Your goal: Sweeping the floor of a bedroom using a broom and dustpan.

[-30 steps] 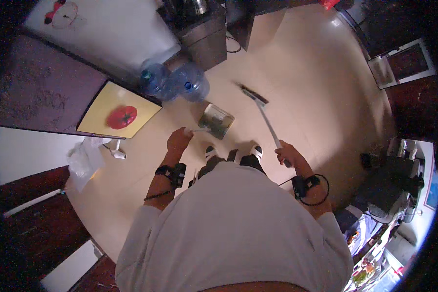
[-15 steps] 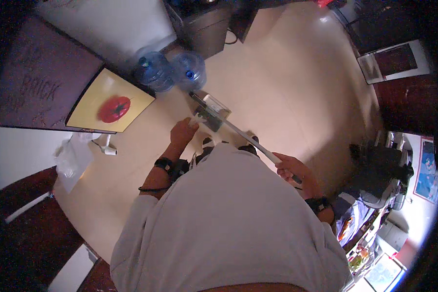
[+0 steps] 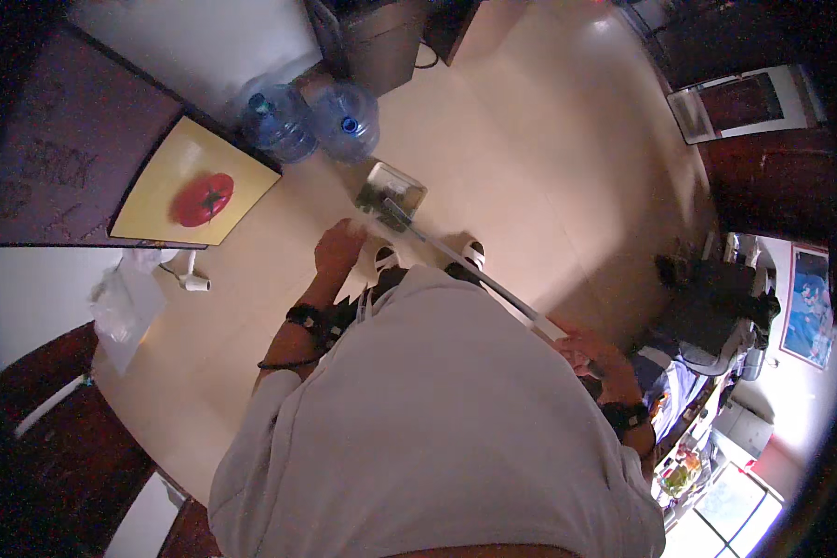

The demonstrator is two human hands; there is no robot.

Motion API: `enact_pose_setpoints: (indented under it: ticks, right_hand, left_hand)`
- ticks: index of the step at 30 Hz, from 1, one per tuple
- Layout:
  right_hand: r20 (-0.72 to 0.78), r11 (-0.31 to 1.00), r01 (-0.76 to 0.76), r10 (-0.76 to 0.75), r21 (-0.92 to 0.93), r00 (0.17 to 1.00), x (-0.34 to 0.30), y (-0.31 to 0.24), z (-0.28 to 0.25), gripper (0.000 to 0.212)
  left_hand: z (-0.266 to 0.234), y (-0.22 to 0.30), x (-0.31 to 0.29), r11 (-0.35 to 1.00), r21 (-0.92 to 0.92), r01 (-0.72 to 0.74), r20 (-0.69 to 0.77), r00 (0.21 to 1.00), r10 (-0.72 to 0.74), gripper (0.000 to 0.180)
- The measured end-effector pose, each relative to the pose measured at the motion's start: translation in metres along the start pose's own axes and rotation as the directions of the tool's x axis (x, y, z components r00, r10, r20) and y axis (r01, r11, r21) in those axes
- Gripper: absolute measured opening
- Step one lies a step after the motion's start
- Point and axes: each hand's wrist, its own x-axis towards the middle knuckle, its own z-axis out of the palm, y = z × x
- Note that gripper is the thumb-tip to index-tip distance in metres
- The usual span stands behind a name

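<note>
My right hand (image 3: 591, 353) is closed round the upper end of a long, pale grey pole (image 3: 493, 286), whose dark tip sticks out past the fingers. The pole slants down to the far left, where its dark, blurred head (image 3: 397, 216) overlaps the near edge of a shallow rectangular tray (image 3: 405, 177) on the floor. My left hand (image 3: 340, 245) is closed beside that head, left of the tray. Something whitish and smeared shows at its fingertips, too blurred to name.
Two large blue water bottles (image 3: 279, 123) stand beyond the tray. A yellow panel with a tomato picture (image 3: 198, 191) is at the left, near a clear plastic bag (image 3: 121, 307) and a white hairdryer-like object (image 3: 193, 277). My feet (image 3: 474, 253) are just below the tray.
My right hand has moved right and toward me with the pole. The pole's head has drawn back from beyond the tray to its near edge. My left hand stays about in place.
</note>
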Motion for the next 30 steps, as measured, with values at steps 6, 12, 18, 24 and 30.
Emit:
enact_pose_setpoints:
  ticks: [6,12,18,24,30]
  right_hand:
    - [-0.082,0.999,-0.016,0.019,0.033,0.996,-0.033,0.031,-0.009,0.065]
    - [-0.174,0.996,0.022,-0.008,0.082,0.985,-0.044,0.051,-0.011,0.065]
    - [-0.264,0.990,0.101,-0.072,0.098,0.962,-0.027,0.052,-0.016,0.065]
    - [-0.371,0.964,0.261,-0.224,0.053,0.901,0.045,0.017,-0.022,0.066]
    - [-0.283,0.925,0.378,-0.374,-0.041,0.883,0.157,-0.060,-0.028,0.039]
  left_hand:
    - [0.054,-0.062,-0.005,0.996,0.027,-0.090,-0.065,0.994,0.092,0.049]
    - [0.055,-0.053,-0.015,0.996,-0.072,-0.054,0.002,0.999,0.054,0.052]
    - [0.067,-0.067,-0.014,0.989,0.013,-0.148,-0.080,0.986,0.148,0.051]
    - [-0.003,-0.034,-0.027,0.998,-0.005,0.055,0.000,0.998,-0.055,0.044]
    - [-0.012,-0.061,-0.033,0.993,-0.033,0.116,0.039,0.993,-0.114,0.042]
